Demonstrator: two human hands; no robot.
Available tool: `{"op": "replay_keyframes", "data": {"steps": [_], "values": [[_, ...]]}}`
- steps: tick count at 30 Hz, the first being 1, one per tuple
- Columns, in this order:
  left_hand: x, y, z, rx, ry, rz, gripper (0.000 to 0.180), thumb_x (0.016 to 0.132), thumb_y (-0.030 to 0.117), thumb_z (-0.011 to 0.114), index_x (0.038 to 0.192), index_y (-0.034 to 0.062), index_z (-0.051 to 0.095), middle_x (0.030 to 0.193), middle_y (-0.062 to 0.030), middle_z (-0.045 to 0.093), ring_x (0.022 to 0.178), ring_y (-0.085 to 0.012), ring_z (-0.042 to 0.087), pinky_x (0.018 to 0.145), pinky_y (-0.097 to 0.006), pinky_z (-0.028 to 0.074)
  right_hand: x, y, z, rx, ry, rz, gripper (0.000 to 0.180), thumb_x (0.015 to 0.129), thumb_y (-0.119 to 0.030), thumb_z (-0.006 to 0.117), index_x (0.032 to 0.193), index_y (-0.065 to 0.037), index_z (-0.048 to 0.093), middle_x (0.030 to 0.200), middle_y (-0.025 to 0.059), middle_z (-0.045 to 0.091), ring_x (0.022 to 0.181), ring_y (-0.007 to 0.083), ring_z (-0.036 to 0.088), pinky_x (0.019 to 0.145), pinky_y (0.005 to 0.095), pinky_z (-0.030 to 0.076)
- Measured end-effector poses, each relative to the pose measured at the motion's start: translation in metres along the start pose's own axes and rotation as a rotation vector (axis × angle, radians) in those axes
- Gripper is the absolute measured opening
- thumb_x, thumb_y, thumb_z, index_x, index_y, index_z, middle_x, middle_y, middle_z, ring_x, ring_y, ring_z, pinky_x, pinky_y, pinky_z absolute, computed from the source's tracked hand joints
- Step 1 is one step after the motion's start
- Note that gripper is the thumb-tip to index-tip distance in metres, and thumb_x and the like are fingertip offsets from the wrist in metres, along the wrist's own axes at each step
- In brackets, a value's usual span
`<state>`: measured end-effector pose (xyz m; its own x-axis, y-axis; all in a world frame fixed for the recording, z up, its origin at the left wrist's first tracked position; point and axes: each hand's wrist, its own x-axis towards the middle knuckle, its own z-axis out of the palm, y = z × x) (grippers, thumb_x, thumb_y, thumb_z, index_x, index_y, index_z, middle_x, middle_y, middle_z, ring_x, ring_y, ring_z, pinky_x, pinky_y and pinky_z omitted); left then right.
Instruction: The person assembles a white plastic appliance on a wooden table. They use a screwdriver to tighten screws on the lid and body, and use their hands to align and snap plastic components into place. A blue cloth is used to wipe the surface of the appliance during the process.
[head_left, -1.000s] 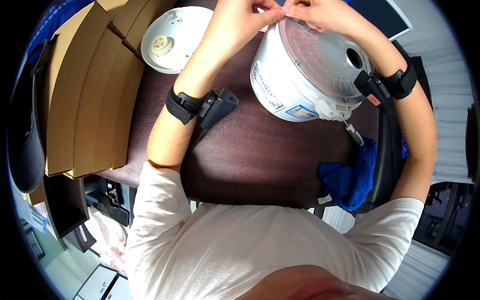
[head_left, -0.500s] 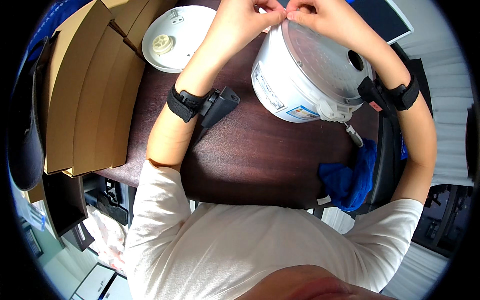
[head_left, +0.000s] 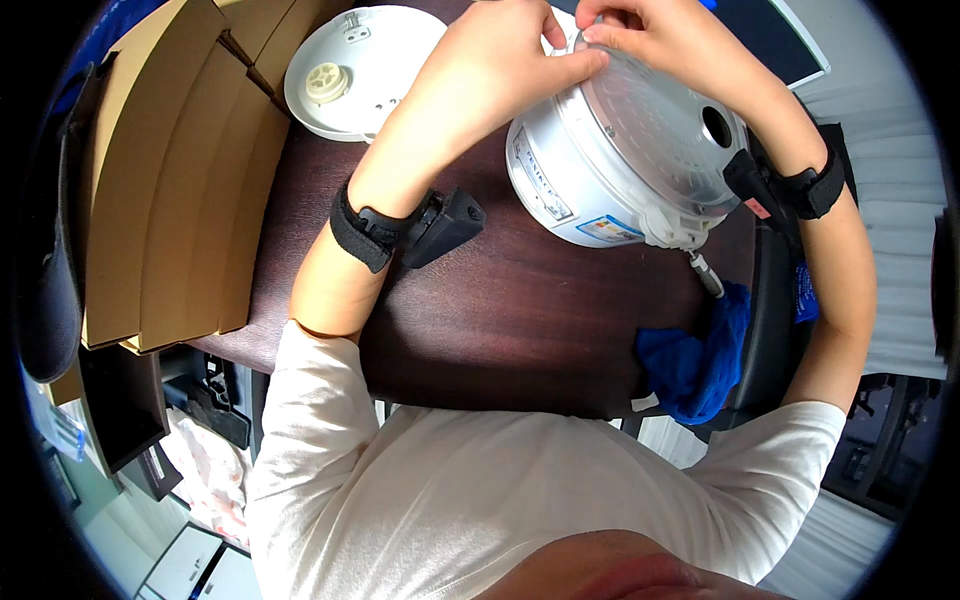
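Note:
A white rice cooker stands on the table, its lid top showing a smooth, greyish, translucent plate with a dark round hole near the right side. Both my hands are at its far left rim. My left hand reaches over the edge, thumb stretched onto the lid and forefinger bent apart from it. Beside it, my right hand has its thumb and fingers pinched together at the rim; whatever lies between them is too small to make out. A round white cover with a cream knob-like part lies left of the cooker.
Cardboard boxes line the table's left side. A blue cloth lies at the front right, near a grey-handled tool beside the cooker. Behind the cooker is a dark screen-like panel. Black devices are strapped to both wrists.
My left hand has shifted right and nearer, its thumb parting from the right hand's fingertips and coming over the lid. The cooker has moved or turned very slightly.

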<state>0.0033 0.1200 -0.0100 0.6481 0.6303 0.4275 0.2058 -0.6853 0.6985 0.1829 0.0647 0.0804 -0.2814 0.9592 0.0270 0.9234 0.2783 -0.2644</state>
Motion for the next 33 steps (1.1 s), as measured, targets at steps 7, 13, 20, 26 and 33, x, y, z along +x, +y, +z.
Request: {"op": "replay_keyframes", "data": {"steps": [7, 13, 20, 26, 33], "values": [[0.001, -0.002, 0.005, -0.090, 0.005, -0.016, 0.037, 0.085, 0.035, 0.077, 0.087, -0.0017, 0.070, 0.071, -0.0079, 0.067, 0.065, -0.0135, 0.064, 0.060, -0.026, 0.050, -0.001, -0.006, -0.004, 0.005, -0.026, 0.037, 0.014, 0.088, -0.010, 0.067, 0.096, 0.001, 0.071, 0.079, 0.0167, 0.070, 0.068, 0.0235, 0.066, 0.067, 0.0331, 0.051], [0.002, -0.003, 0.006, -0.035, 0.027, 0.013, 0.034, 0.083, 0.031, 0.076, 0.083, -0.0023, 0.068, 0.069, -0.0098, 0.067, 0.063, -0.0153, 0.065, 0.059, -0.028, 0.051, 0.006, -0.008, -0.005, -0.082, -0.087, 0.120, 0.019, 0.090, -0.015, 0.065, 0.097, 0.002, 0.071, 0.081, 0.0188, 0.070, 0.070, 0.0261, 0.067, 0.068, 0.0352, 0.052], [0.001, -0.004, 0.008, -0.024, 0.043, 0.015, 0.035, 0.084, 0.033, 0.077, 0.083, -0.0014, 0.069, 0.069, -0.0105, 0.067, 0.062, -0.0168, 0.066, 0.058, -0.029, 0.051, 0.013, -0.007, 0.001, -0.048, -0.134, 0.171, 0.028, 0.095, -0.020, 0.059, 0.098, 0.005, 0.069, 0.083, 0.0235, 0.070, 0.074, 0.0306, 0.069, 0.070, 0.0395, 0.053], [0.001, -0.002, 0.007, -0.033, 0.040, 0.026, 0.034, 0.085, 0.032, 0.076, 0.084, -0.0006, 0.069, 0.069, -0.0096, 0.067, 0.062, -0.0165, 0.066, 0.058, -0.028, 0.051, 0.005, 0.015, -0.014, -0.084, -0.121, -0.143, 0.024, 0.096, -0.020, 0.061, 0.100, 0.001, 0.070, 0.090, 0.0156, 0.070, 0.079, 0.0246, 0.067, 0.073, 0.0364, 0.053], [0.000, -0.003, 0.007, -0.042, 0.040, -0.009, 0.032, 0.085, 0.031, 0.076, 0.083, -0.0006, 0.068, 0.070, -0.0098, 0.068, 0.062, -0.0161, 0.066, 0.058, -0.028, 0.051, 0.012, 0.009, -0.001, -0.060, -0.172, -0.134, 0.024, 0.094, -0.018, 0.056, 0.091, 0.002, 0.070, 0.084, 0.0193, 0.069, 0.075, 0.0315, 0.068, 0.072, 0.0404, 0.054]]}}
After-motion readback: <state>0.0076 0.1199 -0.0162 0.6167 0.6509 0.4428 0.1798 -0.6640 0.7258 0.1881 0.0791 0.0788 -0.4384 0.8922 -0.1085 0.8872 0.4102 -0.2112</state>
